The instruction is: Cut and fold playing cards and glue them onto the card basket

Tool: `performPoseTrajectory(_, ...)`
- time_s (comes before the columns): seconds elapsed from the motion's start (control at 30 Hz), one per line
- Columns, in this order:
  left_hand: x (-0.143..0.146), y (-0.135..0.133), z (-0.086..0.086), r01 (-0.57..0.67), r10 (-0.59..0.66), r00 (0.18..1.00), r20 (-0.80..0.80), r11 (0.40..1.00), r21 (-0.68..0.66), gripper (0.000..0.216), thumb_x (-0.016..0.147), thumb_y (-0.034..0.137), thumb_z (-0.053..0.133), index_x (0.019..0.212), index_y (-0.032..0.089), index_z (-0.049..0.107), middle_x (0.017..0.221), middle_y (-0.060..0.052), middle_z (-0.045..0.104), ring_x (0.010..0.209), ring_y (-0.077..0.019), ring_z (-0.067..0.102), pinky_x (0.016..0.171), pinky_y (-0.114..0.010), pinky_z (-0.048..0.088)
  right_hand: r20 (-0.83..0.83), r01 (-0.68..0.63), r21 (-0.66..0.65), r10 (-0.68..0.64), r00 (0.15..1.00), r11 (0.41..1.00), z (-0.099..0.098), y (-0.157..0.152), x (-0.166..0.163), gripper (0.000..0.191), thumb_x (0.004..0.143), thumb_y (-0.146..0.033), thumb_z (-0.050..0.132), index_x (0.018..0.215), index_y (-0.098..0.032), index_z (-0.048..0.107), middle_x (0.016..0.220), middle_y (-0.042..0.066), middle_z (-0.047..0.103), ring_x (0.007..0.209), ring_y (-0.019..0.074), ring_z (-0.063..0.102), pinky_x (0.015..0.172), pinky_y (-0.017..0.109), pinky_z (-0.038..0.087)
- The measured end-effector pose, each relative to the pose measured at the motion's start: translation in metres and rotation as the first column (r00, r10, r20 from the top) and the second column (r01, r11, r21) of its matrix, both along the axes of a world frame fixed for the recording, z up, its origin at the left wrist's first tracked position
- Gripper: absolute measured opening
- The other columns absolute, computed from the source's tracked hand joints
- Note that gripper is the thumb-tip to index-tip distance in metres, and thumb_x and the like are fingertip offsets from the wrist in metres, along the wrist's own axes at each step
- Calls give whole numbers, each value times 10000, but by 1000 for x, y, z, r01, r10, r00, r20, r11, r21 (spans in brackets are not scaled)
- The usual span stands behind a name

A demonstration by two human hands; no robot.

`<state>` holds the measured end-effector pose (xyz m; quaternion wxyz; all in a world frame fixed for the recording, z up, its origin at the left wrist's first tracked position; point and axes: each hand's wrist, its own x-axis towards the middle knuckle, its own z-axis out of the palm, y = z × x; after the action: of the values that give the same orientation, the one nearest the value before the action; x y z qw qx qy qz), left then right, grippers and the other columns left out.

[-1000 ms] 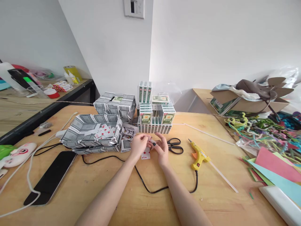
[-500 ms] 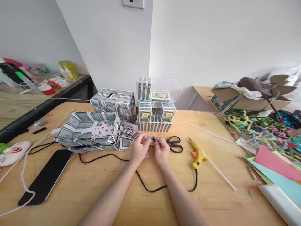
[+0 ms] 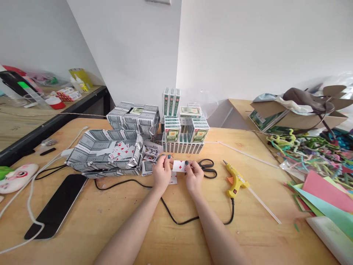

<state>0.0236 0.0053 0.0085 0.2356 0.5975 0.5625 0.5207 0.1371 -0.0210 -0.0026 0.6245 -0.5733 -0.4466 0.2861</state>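
Observation:
Between the finger and thumb of my right hand (image 3: 194, 177), a small white playing card piece (image 3: 179, 166) with a red diamond shows its face. My left hand (image 3: 162, 173) is pinched closed just left of that card; what is between its fingers, if anything, I cannot make out. Below, on the table between my hands, lies another card piece (image 3: 173, 178) with red marks, partly covered. Black-handled scissors (image 3: 209, 169) rest just beyond my right hand. Several loose playing cards (image 3: 147, 167) lie beside my left hand.
A tray built of folded cards (image 3: 102, 162) holds loose cards, with a similar block (image 3: 135, 116) behind. Boxed card decks (image 3: 183, 136) are stacked at the back. A yellow glue gun (image 3: 235, 179) lies right, its black cord (image 3: 182, 223) crossing under my forearms. A phone (image 3: 56, 206) lies left.
My hands have moved slightly apart. The card piece in my right hand now shows its diamond face, and my left fingers have come away from it. The view has shifted a little.

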Motion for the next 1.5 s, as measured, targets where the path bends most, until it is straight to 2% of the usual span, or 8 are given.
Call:
performPoseTrajectory(0.23,-8,3,-5,-18,20,989,144,1000,-19,185,800,353,499,770,175,542,639,-10,633,573,-119,579,593,-226,443,-176,-21,-88,5,984,996,2,1,-4,284,774,-449,514,667,-187,517,469,-57,409,389,94,376,373,220,309)
performPoseTrajectory(0.47,-5,1,-7,194,-201,971,-126,978,-71,202,844,331,416,843,188,559,675,-12,613,605,-131,562,557,-223,392,-254,-157,-57,138,957,986,5,-1,-7,265,753,-450,552,774,-187,535,576,-28,527,414,110,476,385,237,397)
performPoseTrajectory(0.67,-4,-4,-8,310,-318,908,-273,948,-73,260,869,294,346,697,194,513,562,5,518,522,-117,482,503,-223,312,-93,-199,-49,194,977,979,6,-2,-7,226,766,-400,559,766,-175,572,655,7,577,554,115,514,493,226,436)
performPoseTrajectory(0.93,-7,5,-9,-2,3,977,-215,1000,4,243,862,300,344,722,192,511,576,3,512,542,-119,481,532,-223,314,-222,-281,-97,255,941,955,6,-3,-7,299,756,-457,555,660,-177,511,467,-32,517,362,83,415,351,205,343)
performPoseTrajectory(1.13,-14,10,-8,-117,113,978,-173,993,-14,240,865,282,345,719,188,510,561,4,514,525,-118,469,526,-223,307,-173,-109,-85,93,981,990,7,-2,-4,418,783,-468,524,492,-184,426,376,-51,419,336,62,352,359,200,307)
performPoseTrajectory(1.2,-13,10,-9,-98,94,982,-162,995,-19,239,866,288,346,735,187,518,574,0,530,537,-120,483,530,-221,319,-176,-110,-86,93,980,990,8,-1,-5,426,801,-488,482,509,-177,468,390,-45,428,339,65,356,355,203,302)
performPoseTrajectory(1.37,-8,6,-9,14,-22,994,-109,997,-75,239,874,307,337,806,187,532,604,-5,567,560,-131,536,544,-225,364,-278,-291,-125,248,928,948,9,2,-8,316,738,-484,564,810,-176,558,435,-77,448,317,68,348,312,199,290)
performPoseTrajectory(1.5,-6,2,-8,169,-168,986,13,977,-127,286,890,350,303,877,194,542,518,25,531,484,-120,523,528,-227,393,-288,-294,-108,253,924,950,6,4,-7,283,734,-466,566,738,-185,535,534,-38,546,329,64,370,316,205,301)
